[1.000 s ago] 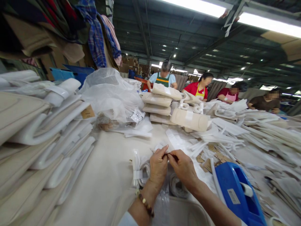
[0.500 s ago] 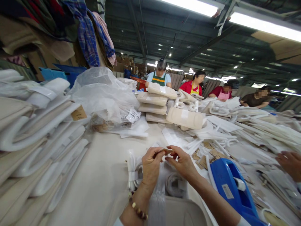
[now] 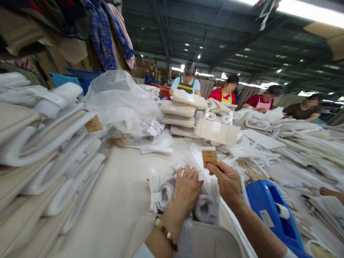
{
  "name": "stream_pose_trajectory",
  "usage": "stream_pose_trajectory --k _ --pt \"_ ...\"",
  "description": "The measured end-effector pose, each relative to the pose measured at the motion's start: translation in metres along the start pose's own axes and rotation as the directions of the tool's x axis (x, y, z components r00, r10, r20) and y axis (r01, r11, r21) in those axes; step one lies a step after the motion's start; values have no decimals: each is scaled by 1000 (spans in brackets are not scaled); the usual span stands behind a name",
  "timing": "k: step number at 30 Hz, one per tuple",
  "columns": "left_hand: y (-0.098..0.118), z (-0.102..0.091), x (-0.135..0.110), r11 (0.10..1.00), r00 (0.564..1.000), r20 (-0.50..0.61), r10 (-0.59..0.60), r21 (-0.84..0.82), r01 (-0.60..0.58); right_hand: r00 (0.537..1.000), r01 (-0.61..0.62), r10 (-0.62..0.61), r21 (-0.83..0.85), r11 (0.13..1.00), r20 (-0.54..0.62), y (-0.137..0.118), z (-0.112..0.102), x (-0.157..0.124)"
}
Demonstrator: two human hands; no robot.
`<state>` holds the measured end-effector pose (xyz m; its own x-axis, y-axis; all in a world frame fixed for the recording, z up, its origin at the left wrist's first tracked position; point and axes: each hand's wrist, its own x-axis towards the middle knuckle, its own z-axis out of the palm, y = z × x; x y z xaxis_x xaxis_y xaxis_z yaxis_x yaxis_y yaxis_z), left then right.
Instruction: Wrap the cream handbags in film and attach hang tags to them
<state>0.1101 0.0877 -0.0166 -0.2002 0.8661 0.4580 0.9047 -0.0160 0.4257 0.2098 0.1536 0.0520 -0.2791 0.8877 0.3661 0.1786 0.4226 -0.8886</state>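
Note:
My right hand pinches a small brown card tag and holds it upright above the table. My left hand is curled over a clear plastic bag of rolled white straps, its fingertips pressed on a thin string that seems to run to the tag. A bead bracelet sits on my left wrist. Both hands are over the cream fabric spread in front of me.
A blue tape dispenser stands right of my right hand. Stacked cream bags with white handles fill the left. A plastic sack and folded bags lie behind. Several people work at the far side; another person's hand shows at right.
My hands, which were together pinching something small, have parted. The right hand now holds up the brown tag, and the left has dropped onto the bag of straps.

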Motion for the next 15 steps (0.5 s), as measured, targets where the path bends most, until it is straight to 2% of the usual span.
stream_pose_trajectory --k 4,8,10,12,15 --pt "1 -1 -1 999 1000 21 -22 34 21 998 -20 19 -5 1000 -55 8 -3 7" --pt "1 0 0 995 998 21 -60 -80 61 985 -168 163 -86 982 -59 29 -12 32" --pt "1 1 0 986 997 -3 -79 -150 78 978 -210 206 -134 969 -42 34 -22 33" --pt "1 2 1 973 995 -34 -91 -215 82 978 -209 205 -180 961 -42 34 -35 16" --pt "3 -2 4 931 988 -96 -119 -358 77 997 -75 82 -308 948 11 31 -46 -43"
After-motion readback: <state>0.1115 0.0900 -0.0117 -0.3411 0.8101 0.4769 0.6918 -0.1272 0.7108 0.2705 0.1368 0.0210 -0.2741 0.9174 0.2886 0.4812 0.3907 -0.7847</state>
